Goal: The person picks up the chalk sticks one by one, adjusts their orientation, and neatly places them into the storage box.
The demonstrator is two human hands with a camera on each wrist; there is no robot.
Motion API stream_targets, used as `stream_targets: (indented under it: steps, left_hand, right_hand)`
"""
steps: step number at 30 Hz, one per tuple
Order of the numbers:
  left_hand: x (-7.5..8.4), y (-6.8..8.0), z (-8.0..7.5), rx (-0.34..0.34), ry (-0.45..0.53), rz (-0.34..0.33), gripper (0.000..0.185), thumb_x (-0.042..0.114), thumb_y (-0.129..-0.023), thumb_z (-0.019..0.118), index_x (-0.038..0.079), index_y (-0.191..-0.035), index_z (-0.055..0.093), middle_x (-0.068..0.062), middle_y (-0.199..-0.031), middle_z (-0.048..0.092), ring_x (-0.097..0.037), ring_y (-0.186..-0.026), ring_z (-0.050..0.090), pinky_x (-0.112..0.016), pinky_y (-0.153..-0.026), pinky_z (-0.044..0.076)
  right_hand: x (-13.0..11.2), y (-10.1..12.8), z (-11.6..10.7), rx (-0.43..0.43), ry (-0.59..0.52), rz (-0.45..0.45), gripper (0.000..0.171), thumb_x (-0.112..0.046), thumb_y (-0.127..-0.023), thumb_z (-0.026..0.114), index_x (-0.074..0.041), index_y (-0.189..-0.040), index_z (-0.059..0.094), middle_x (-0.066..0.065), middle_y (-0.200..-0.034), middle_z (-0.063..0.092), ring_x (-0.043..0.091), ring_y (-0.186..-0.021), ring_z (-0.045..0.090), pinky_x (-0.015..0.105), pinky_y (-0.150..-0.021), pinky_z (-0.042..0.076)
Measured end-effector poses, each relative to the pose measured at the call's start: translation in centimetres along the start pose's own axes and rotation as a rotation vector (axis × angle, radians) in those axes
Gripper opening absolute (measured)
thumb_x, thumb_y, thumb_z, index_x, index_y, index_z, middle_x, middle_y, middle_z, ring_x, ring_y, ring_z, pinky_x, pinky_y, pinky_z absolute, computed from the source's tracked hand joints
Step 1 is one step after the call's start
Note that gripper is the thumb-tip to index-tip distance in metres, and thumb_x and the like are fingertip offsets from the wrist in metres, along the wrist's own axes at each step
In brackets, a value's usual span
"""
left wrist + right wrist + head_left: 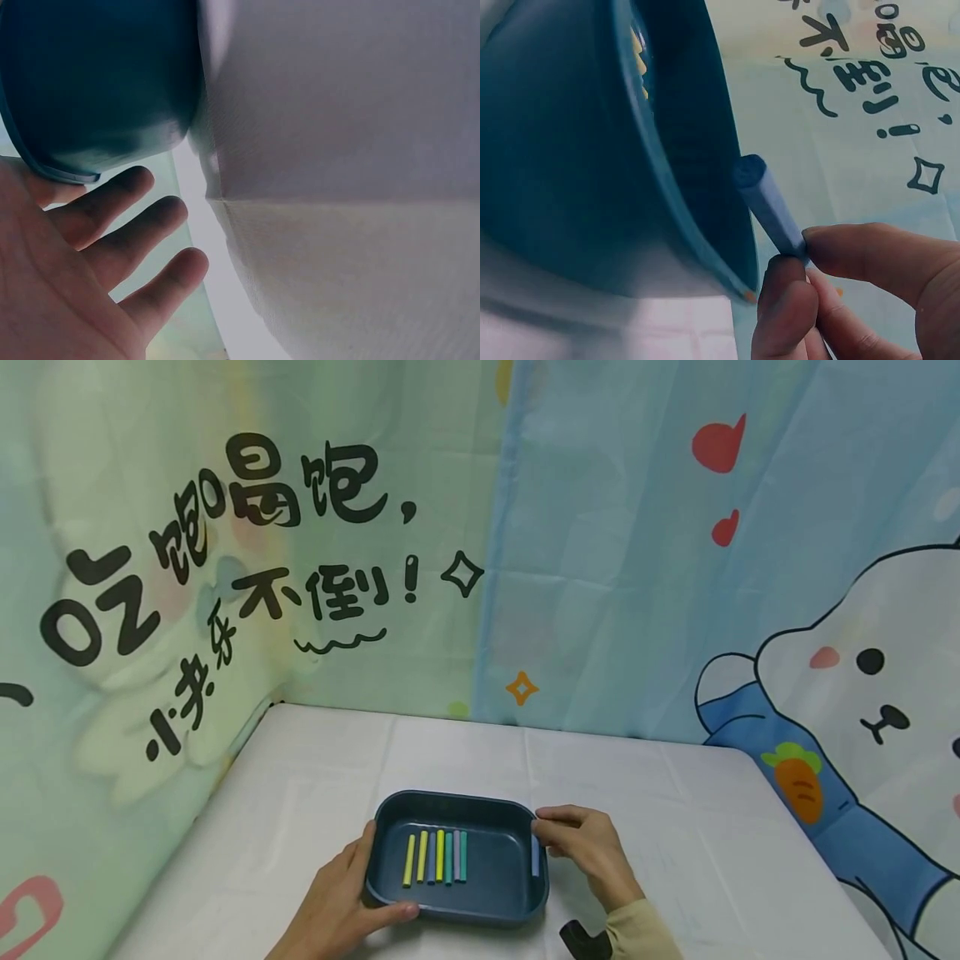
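A dark blue tray (495, 902) with rounded corners lies on the white table. Several chalk sticks (440, 857), in yellow, teal and greyish purple, lie side by side left of its middle. My left hand (337, 893) rests against the tray's left end, thumb along the front wall. In the left wrist view its other fingers (133, 244) stretch out spread beside the rim. At the right end, my right hand (588, 843) pinches a blue chalk stick (770, 202) by one end between thumb and fingers. The stick overlaps the tray's right inner side in the head view.
White cloth (645, 827) covers the table, which meets printed curtains (600, 610) at the back and left. A black device (585, 941) sits at the right wrist, by a beige sleeve (641, 931).
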State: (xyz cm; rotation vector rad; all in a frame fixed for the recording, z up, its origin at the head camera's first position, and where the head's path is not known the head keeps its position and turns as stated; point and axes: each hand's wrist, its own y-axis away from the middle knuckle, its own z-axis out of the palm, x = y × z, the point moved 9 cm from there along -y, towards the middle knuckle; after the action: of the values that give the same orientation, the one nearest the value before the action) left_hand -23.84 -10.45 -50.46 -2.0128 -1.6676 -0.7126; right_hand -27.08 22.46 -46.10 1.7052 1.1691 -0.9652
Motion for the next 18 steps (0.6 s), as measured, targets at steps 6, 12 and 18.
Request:
stream_targets:
  steps: [6, 12, 18]
  left_hand:
    - [0.0, -0.1, 0.0, 0.006, -0.001, -0.002, 0.130, 0.082, -0.069, 0.071, 0.007, -0.162, 0.021, -0.019, -0.150, 0.047, -0.036, -0.131, 0.050, -0.057, -0.105, 0.045]
    - [0.2, 0.0, -0.2, 0.009, 0.000, 0.000, 0.130, 0.082, -0.069, 0.071, 0.005, -0.162, 0.021, -0.019, -0.150, 0.047, -0.036, -0.131, 0.050, -0.056, -0.105, 0.045]
    - [0.2, 0.0, -0.1, -0.001, 0.003, -0.002, 0.130, 0.081, -0.070, 0.071, 0.005, -0.162, 0.021, -0.020, -0.150, 0.047, -0.036, -0.131, 0.050, -0.056, -0.105, 0.045]
  right_hand:
    - [-0.8, 0.0, 1.1, -0.016, -0.002, -0.031, 0.032, -0.016, -0.085, 0.081, 0.001, -0.112, 0.075, 0.008, -0.096, 0.075, 0.019, -0.081, 0.069, 0.034, -0.072, 0.059]
    - [-1.7, 0.1, 2.5, -0.042, -0.023, -0.052, 0.027, -0.014, -0.086, 0.079, 0.000, -0.109, 0.076, 0.007, -0.093, 0.075, 0.020, -0.078, 0.068, 0.035, -0.071, 0.058]
    - [-2.1, 0.1, 4.0, -0.052, 0.001, -0.068, 0.028, -0.014, -0.085, 0.079, 0.000, -0.109, 0.076, 0.005, -0.089, 0.075, 0.022, -0.077, 0.069, 0.037, -0.071, 0.058]
